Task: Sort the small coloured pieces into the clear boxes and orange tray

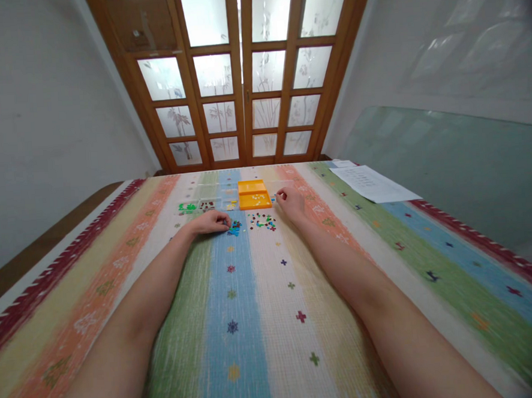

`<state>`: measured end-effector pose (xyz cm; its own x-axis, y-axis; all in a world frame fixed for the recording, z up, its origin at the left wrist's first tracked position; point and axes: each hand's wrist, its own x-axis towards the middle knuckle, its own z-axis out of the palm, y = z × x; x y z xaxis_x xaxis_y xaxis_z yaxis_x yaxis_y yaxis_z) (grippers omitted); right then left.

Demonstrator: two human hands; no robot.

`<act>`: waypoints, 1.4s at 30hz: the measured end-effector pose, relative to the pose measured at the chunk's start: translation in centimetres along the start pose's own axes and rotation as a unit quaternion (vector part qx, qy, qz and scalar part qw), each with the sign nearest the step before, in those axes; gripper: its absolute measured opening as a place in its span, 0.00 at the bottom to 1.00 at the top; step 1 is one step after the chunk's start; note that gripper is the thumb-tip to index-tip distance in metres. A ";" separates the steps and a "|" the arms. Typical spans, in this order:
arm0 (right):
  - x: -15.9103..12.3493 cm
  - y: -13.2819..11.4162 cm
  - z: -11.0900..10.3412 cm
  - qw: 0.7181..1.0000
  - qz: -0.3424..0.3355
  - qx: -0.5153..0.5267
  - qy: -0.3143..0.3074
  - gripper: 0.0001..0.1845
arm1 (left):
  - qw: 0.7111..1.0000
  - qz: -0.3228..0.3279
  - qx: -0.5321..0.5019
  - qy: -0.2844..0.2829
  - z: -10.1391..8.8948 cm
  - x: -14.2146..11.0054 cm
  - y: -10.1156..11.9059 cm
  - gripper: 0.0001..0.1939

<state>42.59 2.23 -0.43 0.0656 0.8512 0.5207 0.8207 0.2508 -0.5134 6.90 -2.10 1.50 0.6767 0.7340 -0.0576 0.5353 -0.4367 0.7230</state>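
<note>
My left hand [210,222] rests on the cloth with its fingers curled together at the edge of a small heap of blue and dark pieces [235,228]. What its fingertips hold, if anything, is too small to make out. My right hand [292,203] is closed in a pinch just right of an open orange box [251,186]. Small blue bits [273,200] show by its fingertips; I cannot tell whether one is between them. Pale pieces [260,198] lie inside the orange box. Between my hands, mixed coloured pieces [264,222] are scattered on the cloth.
Left of the orange box, clear trays hold green pieces [188,207], brown pieces [207,205] and yellow pieces [232,205]. A striped cloth [280,354] covers the table. Printed paper sheets [373,183] lie at the far right, by a glass panel [449,176].
</note>
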 end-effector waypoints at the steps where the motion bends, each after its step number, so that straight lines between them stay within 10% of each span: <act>1: 0.1 0.3 0.0 1.000 0.013 -0.006 0.004 0.10 | 1.000 0.001 0.002 0.000 0.0 0.0 0.0 0.14; 29: 0.0 0.0 0.0 1.000 0.008 -0.022 -0.021 0.14 | 0.982 -0.025 -0.060 0.175 -0.4 -0.5 -0.1 0.19; 42: -1.2 -2.0 0.6 0.995 -0.080 -0.025 -0.062 0.10 | 0.813 -0.197 0.007 0.548 -2.6 -1.0 -4.9 0.16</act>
<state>40.54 0.98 -0.42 -0.1368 0.8530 0.5036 0.8422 0.3678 -0.3942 2.28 0.72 -0.18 -0.4012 0.8374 0.3712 0.6127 -0.0559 0.7883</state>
